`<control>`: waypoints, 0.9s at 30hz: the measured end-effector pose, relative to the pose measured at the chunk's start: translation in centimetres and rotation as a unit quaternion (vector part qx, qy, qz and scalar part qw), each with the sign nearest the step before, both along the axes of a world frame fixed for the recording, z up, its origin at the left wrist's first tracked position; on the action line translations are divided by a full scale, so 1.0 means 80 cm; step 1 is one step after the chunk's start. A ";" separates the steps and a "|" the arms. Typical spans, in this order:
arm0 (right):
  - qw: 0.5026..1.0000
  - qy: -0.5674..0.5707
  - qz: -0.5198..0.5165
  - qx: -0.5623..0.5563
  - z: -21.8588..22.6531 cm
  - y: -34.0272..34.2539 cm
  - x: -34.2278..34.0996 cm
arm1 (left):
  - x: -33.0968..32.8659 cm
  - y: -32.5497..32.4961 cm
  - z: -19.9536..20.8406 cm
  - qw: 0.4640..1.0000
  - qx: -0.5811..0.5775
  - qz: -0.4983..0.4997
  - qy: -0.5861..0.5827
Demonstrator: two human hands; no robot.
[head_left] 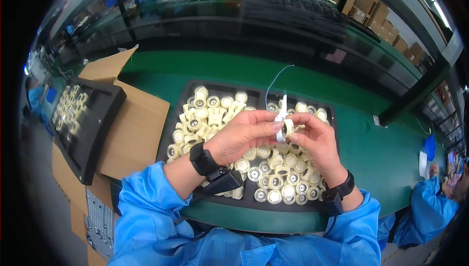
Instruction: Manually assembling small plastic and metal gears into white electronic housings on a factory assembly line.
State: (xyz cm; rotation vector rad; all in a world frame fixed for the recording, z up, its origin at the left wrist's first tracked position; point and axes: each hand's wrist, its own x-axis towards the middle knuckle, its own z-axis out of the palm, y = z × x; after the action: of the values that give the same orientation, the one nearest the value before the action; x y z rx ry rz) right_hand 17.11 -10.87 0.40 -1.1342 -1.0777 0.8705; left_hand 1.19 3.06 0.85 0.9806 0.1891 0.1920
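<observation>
Over the middle of a black tray (293, 208) both hands are raised close together. My left hand (239, 134) is closed, thumb and fingers pinching a white plastic piece (282, 115) with a narrow upright arm. A thin blue wire (269, 86) curves up beside that piece. My right hand (317, 141) pinches a cream toothed gear (288, 127) against the white piece; whether the two are joined I cannot tell. Beneath the hands, many loose cream gears (288, 178) lie in the tray at various angles, some with dark centres showing.
To the left, a second black tray (100, 134) with gears rests tilted on an open cardboard box (134, 129). The tray before me stands on a green tabletop (359, 153). At the right edge sits a person in blue (425, 212); others work beyond the bench.
</observation>
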 end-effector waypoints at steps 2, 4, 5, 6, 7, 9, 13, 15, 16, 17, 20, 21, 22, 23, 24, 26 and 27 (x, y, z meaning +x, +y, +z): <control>1.000 -0.014 -0.008 -0.006 0.000 -0.001 0.000 | -0.001 0.000 0.000 1.000 0.003 -0.003 0.000; 0.996 -0.084 -0.027 0.009 0.000 -0.003 0.000 | -0.003 -0.001 0.000 1.000 0.022 0.005 0.008; 0.987 -0.153 -0.048 0.026 0.000 -0.004 0.000 | -0.004 -0.001 0.000 1.000 0.022 0.006 0.008; 0.987 -0.153 -0.047 0.025 0.001 -0.005 -0.002 | -0.005 0.000 0.000 1.000 0.023 0.002 0.017; 0.970 -0.233 -0.066 0.038 0.003 -0.007 -0.004 | -0.006 0.001 -0.001 0.999 0.025 -0.002 0.027; 0.946 -0.310 -0.084 0.051 0.006 -0.008 -0.008 | -0.006 0.005 -0.003 0.999 0.038 -0.022 0.016; 0.927 -0.339 -0.091 0.129 0.012 -0.009 -0.020 | -0.010 0.007 -0.001 0.997 0.077 -0.031 -0.011; 0.891 -0.418 -0.094 0.150 0.010 -0.005 -0.014 | -0.005 0.006 -0.004 0.997 0.070 -0.033 -0.008; 0.884 -0.435 -0.096 0.144 0.008 -0.003 -0.013 | -0.003 0.005 -0.004 0.997 0.065 -0.032 -0.006; 0.884 -0.432 -0.103 0.145 0.007 -0.002 -0.014 | -0.002 0.005 -0.004 0.997 0.068 -0.036 -0.003; 0.942 -0.277 -0.165 0.093 0.016 -0.001 -0.020 | -0.004 0.006 0.012 1.000 0.010 0.009 -0.002; 0.941 -0.274 -0.172 0.096 0.014 -0.002 -0.014 | -0.005 0.012 0.015 0.999 -0.002 0.039 -0.016; 0.922 -0.332 -0.177 0.085 0.007 -0.002 -0.005 | -0.007 0.019 0.019 0.997 -0.002 0.068 -0.033; 0.901 -0.389 -0.179 0.074 -0.002 -0.001 0.004 | -0.007 0.027 0.024 0.994 -0.001 0.101 -0.051; 0.885 -0.424 -0.181 0.069 -0.009 -0.001 0.006 | -0.009 0.033 0.042 0.993 0.038 0.100 -0.044; 0.856 -0.483 -0.175 0.057 -0.016 -0.001 0.008 | -0.002 0.043 0.075 0.987 0.089 0.112 -0.068; 0.823 -0.542 -0.166 0.039 -0.021 -0.001 0.009 | 0.003 0.047 0.091 0.983 0.112 0.120 -0.082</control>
State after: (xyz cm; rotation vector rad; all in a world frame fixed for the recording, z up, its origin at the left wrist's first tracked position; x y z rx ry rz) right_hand 17.85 -10.94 -1.30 -1.7304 -1.7126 -0.2025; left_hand 1.44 6.78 8.17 1.1585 0.1365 0.5223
